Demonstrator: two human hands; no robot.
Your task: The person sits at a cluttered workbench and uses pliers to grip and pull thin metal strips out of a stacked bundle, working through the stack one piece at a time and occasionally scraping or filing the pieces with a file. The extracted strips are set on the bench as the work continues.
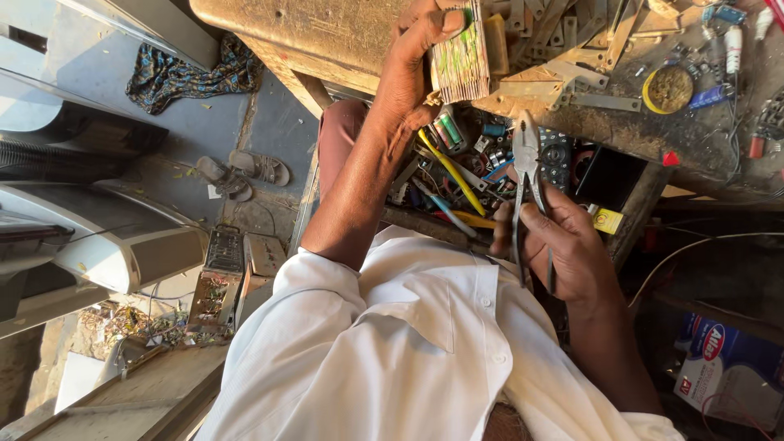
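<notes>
The left hand [412, 69], at upper centre of the frame, has its fingers closed around a ribbed rectangular block [461, 53] streaked with green, pressed against the edge of a cluttered wooden workbench [327, 33]. The right hand [563, 245], at centre right, grips the handles of one pair of pliers [527, 171], their jaws pointing up toward an open drawer of small parts [474, 163]. One yellow-handled tool [453, 171] lies there. Two sandals [245, 171] sit on the floor at left. The block could probably slip, since only fingertips pinch it; the pliers might then nick the thumb.
</notes>
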